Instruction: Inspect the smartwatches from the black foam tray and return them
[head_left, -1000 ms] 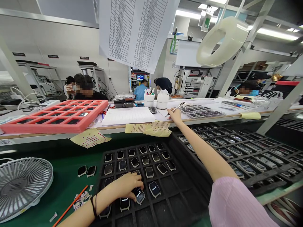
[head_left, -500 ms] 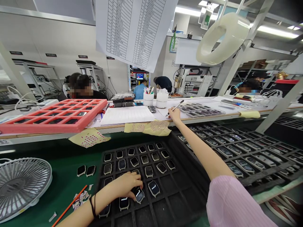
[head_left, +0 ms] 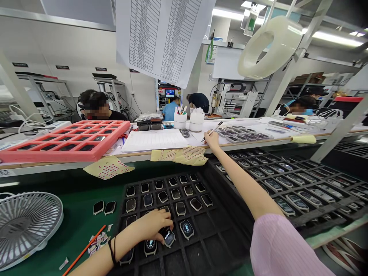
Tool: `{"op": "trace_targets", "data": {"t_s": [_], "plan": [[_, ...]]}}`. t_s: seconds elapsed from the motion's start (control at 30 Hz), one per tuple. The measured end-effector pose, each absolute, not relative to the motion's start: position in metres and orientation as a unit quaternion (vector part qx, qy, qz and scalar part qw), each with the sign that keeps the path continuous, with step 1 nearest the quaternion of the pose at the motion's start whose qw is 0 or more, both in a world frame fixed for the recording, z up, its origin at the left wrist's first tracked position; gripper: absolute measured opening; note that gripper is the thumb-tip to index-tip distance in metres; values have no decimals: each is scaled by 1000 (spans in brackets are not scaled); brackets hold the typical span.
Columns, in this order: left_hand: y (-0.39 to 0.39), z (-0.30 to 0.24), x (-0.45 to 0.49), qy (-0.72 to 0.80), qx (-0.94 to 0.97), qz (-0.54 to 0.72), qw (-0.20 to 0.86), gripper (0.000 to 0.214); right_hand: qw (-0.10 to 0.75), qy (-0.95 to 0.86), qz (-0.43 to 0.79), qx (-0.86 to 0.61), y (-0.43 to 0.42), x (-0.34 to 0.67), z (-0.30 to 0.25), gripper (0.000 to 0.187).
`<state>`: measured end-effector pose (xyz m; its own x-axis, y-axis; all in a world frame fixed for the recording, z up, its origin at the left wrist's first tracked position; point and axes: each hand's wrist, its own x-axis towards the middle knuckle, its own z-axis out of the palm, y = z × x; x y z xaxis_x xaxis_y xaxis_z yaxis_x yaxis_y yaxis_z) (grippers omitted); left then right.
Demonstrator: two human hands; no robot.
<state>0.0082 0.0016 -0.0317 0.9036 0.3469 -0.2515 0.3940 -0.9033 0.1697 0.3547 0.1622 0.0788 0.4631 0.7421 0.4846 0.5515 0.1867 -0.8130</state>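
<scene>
Electronics workshop viewed from a head-worn camera, looking forward and down. Background: a seated co-worker in a dark top (head_left: 100,111) faces the bench, while two people, one in a blue shirt (head_left: 170,111), work further back. Overhead hang a printed table sheet (head_left: 163,34) and a large coil of translucent film (head_left: 270,48). Middle ground: a raised white bench (head_left: 253,126) carries a pink foam tray (head_left: 66,150) of dark watch bodies, a ruled paper form (head_left: 153,140), two white cups (head_left: 188,122) and a clear tray of small devices (head_left: 240,134). Yellow dotted sticker sheets (head_left: 178,155) lie along its front edge, with another on the green work mat (head_left: 77,199) below. Foreground: the mat bears a black compartment tray (head_left: 184,257) holding rows of smartwatch bodies, and a second black tray of watches (head_left: 301,184) sits to the right. The right hand (head_left: 211,140) is raised at the bench edge, closed around a slim pen (head_left: 217,127). The left hand (head_left: 152,226) lies curled over the tray's lower rows, its fingertips (head_left: 162,234) on a tilted smartwatch (head_left: 169,237) in a compartment; whether the watch is gripped or only pressed cannot be told. A lit watch (head_left: 186,229) sits just beside it. Left of the tray lie two loose watch bodies (head_left: 104,207), an orange stick (head_left: 84,249) and paper scraps (head_left: 96,243), near a desk fan (head_left: 27,226)
</scene>
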Motion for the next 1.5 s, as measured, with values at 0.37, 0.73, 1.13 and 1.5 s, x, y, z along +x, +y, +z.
{"op": "trace_targets", "data": {"t_s": [0.37, 0.73, 1.13, 1.5], "plan": [[2, -32, 8, 190, 969, -106, 113, 35, 581, -480, 102, -649, 170, 358, 78, 25], [3, -33, 8, 192, 969, -108, 110, 36, 601, -466, 104, -641, 177, 369, 75, 21], [0, -25, 12, 172, 973, -128, 89, 41, 623, -514, 45, -588, 146, 347, 93, 37], [-41, -18, -35, 291, 947, 62, 124, 40, 303, -753, -104, -575, 172, 306, 108, 30]]}}
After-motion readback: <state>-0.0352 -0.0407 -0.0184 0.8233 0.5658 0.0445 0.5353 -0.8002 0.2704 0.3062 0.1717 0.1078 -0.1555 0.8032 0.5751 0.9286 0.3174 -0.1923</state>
